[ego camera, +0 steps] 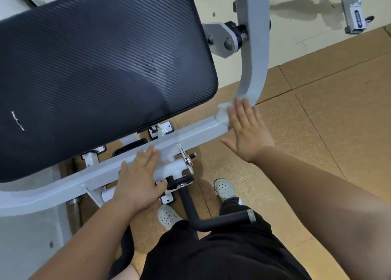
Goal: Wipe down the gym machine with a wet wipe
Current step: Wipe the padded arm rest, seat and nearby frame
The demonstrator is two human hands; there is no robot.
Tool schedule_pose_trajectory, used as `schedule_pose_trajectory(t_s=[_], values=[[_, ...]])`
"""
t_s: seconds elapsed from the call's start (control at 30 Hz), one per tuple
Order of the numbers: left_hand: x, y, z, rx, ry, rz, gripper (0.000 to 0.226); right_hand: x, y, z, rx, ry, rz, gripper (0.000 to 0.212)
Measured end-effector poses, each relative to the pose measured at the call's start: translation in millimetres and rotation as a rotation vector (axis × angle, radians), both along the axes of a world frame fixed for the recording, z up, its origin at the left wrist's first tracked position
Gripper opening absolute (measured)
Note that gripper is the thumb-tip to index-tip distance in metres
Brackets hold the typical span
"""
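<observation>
The gym machine has a large black textured pad (101, 68) above a white metal frame (194, 135). My right hand (246, 129) lies flat with straight fingers, pressing a white wet wipe (224, 108) onto the corner where the frame's cross bar meets a curved white arm (254, 68). My left hand (138, 182) rests flat on the cross bar near its middle, fingers straight; a pale patch under its fingertips may be a second wipe, I cannot tell.
A black bent handle (203, 220) juts from the frame toward my legs. My two white shoes (225, 190) stand on the tan floor tiles. Another white machine part (355, 15) is at the far right by the wall.
</observation>
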State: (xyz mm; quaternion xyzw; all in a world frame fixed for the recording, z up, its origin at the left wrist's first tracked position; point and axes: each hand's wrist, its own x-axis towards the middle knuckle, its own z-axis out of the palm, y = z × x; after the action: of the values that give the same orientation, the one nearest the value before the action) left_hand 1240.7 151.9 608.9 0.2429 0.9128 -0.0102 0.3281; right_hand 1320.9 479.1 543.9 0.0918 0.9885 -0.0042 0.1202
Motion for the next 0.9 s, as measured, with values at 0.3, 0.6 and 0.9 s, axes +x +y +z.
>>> schedule_pose_trajectory(t_s=[0.3,0.6,0.9], values=[[-10.8,-76.3,2.1,-0.098,0.177,0.232,0.084,-20.3,-180.1,-2.2,-0.3,-0.128,0.173,0.102],[-27.6,-146.5,1.9,-0.14,0.038,0.046,0.089,-22.0,-178.2,9.5,-0.088,-0.164,0.103,0.093],[-35.2,-148.8,2.1,-0.121,-0.023,0.055,0.095,-49.9,-187.6,39.1,-0.128,-0.253,-0.058,0.126]])
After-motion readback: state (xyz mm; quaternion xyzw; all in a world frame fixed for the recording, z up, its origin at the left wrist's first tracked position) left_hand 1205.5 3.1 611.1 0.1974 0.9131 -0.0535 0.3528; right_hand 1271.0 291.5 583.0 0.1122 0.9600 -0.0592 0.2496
